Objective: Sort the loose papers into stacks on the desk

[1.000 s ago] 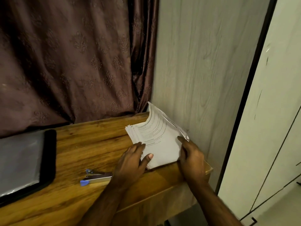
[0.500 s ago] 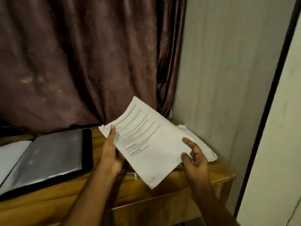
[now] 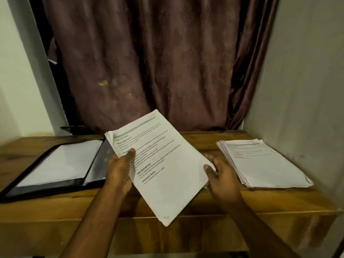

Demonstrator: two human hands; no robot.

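A bundle of printed white sheets (image 3: 163,164) is held tilted above the middle of the wooden desk (image 3: 204,207). My left hand (image 3: 121,170) grips its left edge with the thumb on top of the print. My right hand (image 3: 221,175) holds its right edge, thumb on the top sheet and fingers underneath. A thicker stack of printed papers (image 3: 264,162) lies flat on the desk at the right, slightly fanned at its edges.
An open black folder (image 3: 55,164) with a white sheet under clear plastic lies on the desk's left part. A brown curtain (image 3: 158,62) hangs behind the desk. A pale wall (image 3: 307,90) closes off the right side.
The bundle has been lifted off the right-hand stack and carried left to the desk's middle. Both hands moved with it. The view swung left, so the folder shows fully.
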